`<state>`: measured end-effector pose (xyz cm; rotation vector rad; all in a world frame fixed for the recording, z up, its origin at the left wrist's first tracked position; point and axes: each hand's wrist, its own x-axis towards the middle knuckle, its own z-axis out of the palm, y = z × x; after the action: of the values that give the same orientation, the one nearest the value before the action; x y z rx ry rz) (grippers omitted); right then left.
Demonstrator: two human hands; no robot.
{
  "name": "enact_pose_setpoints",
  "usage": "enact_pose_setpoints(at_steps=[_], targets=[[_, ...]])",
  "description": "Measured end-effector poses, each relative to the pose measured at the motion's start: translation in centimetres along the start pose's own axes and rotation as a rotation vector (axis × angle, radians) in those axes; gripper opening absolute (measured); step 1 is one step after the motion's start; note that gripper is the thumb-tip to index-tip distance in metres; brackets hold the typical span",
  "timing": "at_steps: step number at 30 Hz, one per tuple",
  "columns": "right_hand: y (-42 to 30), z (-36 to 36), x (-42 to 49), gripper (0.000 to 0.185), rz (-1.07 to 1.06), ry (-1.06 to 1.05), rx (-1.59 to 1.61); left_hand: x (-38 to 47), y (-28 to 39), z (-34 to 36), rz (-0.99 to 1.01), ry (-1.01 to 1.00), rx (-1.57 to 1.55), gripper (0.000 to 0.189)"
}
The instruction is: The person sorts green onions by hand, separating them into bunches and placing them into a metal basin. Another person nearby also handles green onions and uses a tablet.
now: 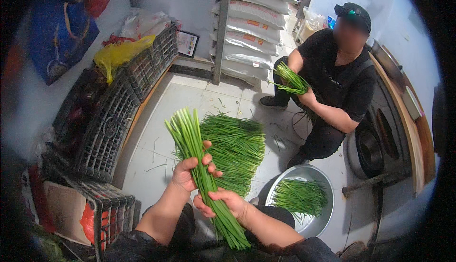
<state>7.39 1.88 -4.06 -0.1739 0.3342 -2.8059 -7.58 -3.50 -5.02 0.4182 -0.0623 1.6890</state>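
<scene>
A long bundle of green garlic chives (203,176) slants across the middle, its pale stem ends up and its leaf ends towards my lap. My left hand (190,171) grips it around the middle, thumb in front and fingertips showing on the right side. Lower down, my right hand (226,203) is closed around the leafy part. Behind the bundle, a broad pile of chives (235,148) lies on the tiled floor. More chives (301,196) lie in a round metal basin (332,205) to the right of my knees.
A co-worker (335,76) in dark clothes sits opposite, holding another bunch of chives (292,80). Black plastic crates (107,130) line the left side, with a yellow plastic bag (124,53) on top. Stacked white sacks (249,41) stand behind a metal post (223,30). Large pots (367,148) stand at right.
</scene>
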Motion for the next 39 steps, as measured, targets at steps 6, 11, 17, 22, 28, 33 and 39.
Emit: enact_pose_setpoints(at_steps=[6, 11, 17, 22, 28, 33, 39], targets=[[-1.9, -2.6, 0.2, 0.034, -0.273, 0.639, -0.762, -1.4, 1.7, -1.4, 0.007, 0.47, 0.254, 0.035], [-2.3, -3.7, 0.1, 0.047, -0.28, 0.876, -1.048, -0.7, 0.5, -1.5, -0.006, 0.692, 0.485, 0.029], [-0.3, -3.4, 0.8, 0.081, -0.145, 0.807, -0.989, 0.3, -1.6, -1.0, 0.109, 0.835, 0.57, 0.032], [-0.3, -2.4, 0.6, 0.049, -0.225, 0.725, -0.739, 0.6, -2.2, -0.8, 0.137, 0.732, 0.556, 0.05], [-1.3, -1.3, -1.7, 0.024, -0.22, 0.713, -0.639, 1.0, -0.9, -0.2, 0.369, 0.486, 0.594, 0.053], [-2.5, -1.1, -4.7, 0.021, -0.231, 0.821, -0.691, 0.6, 2.2, -0.2, 0.294, 0.684, 0.763, 0.045], [-3.2, -0.6, -7.6, 0.023, -0.272, 0.854, -0.65, 1.2, 3.8, -2.4, 0.473, 0.566, 0.419, 0.031]])
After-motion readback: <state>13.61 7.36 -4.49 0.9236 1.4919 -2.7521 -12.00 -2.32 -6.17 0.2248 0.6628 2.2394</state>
